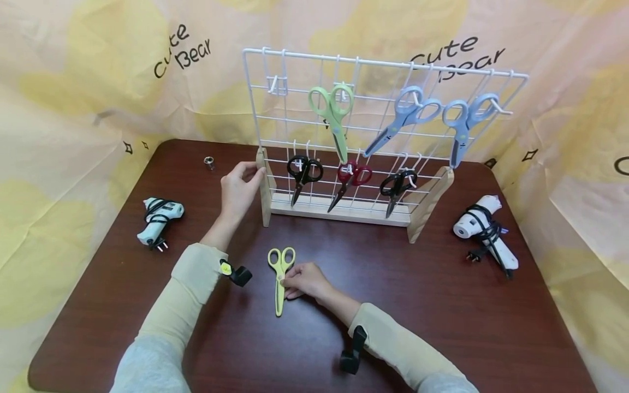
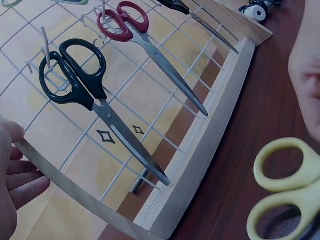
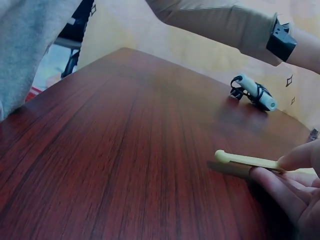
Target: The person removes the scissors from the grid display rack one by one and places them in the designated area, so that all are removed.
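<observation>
A pair of yellow scissors [image 1: 280, 273] is pinched near its middle between the thumb and fingers of my right hand [image 1: 308, 281]. In the right wrist view the scissors [image 3: 250, 160] lie flat, close over the table, with their shadow beneath. My left hand [image 1: 239, 191] holds the left wooden side post [image 1: 266, 196] of a white wire rack [image 1: 383, 63], thumb in front and fingers behind. From the upper hooks hang green scissors [image 1: 336, 117] and two blue pairs [image 1: 400, 115]. Lower down hang black scissors [image 2: 95, 85], red-handled scissors [image 2: 135, 35] and another black pair [image 1: 397, 184].
An upper-left hook [image 1: 274, 84] on the rack is bare. A mint-green corded device [image 1: 162, 215] lies at the left, a white corded device [image 1: 484, 229] at the right. A small metal piece [image 1: 209, 162] sits near the back edge. Printed cloth surrounds the dark table [image 1: 236, 349].
</observation>
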### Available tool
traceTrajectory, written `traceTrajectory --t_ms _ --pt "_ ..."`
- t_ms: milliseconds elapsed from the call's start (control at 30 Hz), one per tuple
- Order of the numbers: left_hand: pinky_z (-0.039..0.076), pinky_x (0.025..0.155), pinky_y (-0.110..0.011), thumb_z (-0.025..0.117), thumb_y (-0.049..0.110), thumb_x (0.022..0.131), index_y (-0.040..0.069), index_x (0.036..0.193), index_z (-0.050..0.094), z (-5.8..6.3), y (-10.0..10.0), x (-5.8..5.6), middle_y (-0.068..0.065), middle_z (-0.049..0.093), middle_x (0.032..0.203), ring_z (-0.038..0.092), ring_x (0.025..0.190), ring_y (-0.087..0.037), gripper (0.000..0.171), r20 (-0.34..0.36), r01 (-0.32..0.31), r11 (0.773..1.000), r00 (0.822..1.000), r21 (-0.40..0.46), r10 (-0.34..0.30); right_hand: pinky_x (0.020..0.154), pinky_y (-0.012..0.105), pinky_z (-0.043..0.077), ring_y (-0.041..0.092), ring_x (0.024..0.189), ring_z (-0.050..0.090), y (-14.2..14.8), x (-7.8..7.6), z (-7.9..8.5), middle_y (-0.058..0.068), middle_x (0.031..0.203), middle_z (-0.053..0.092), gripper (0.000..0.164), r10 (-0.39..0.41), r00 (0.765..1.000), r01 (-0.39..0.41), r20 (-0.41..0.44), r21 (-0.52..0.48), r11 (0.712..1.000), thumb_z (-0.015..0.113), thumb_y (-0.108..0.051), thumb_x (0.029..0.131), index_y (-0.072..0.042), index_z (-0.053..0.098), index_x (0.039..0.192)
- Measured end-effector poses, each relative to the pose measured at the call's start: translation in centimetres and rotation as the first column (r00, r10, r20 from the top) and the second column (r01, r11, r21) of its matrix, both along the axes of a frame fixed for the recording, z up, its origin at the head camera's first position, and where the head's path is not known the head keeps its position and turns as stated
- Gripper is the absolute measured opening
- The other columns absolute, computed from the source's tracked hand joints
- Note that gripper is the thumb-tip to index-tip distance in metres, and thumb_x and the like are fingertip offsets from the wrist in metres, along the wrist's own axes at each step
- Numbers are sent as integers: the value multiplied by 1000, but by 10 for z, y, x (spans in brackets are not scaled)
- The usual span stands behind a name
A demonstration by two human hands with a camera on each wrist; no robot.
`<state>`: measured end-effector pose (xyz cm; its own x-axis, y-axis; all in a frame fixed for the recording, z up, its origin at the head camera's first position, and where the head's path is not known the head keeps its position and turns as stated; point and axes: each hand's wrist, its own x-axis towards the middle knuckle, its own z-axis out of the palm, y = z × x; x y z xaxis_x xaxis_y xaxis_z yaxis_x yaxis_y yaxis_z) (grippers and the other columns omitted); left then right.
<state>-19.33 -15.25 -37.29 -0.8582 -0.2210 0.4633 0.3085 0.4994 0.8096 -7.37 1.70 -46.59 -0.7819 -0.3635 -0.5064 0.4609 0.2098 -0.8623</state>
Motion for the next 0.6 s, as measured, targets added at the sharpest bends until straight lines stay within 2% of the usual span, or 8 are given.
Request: traceTrajectory --t_ms 200,400,600 --pt "50 67 -23 61 21 77 -1 91 62 0 1 0 -13 64 86 62 79 -17 26 -1 15 1000 1000 13 -15 48 28 51 18 48 60 -3 -1 -4 15 62 62 10 27 999 -26 -24 45 999 63 -2 71 6 59 76" --pt "50 67 -23 61 21 77 -1 91 62 0 1 1 -13 64 86 62 78 -17 25 -14 21 1000 1000 23 -20 46 29 50 18 46 59 -3 -3 -1 15 57 61 8 75 995 -70 -60 86 994 63 -3 72 4 60 73" --pt "50 68 -23 61 21 77 -1 91 62 -1 0 0 -13 64 86 62 79 -17 26 -16 15 1000 1000 14 -15 45 30 50 19 43 58 -2 -6 1 16 55 59 8 114 989 -104 -94 104 989 58 1 73 8 56 71"
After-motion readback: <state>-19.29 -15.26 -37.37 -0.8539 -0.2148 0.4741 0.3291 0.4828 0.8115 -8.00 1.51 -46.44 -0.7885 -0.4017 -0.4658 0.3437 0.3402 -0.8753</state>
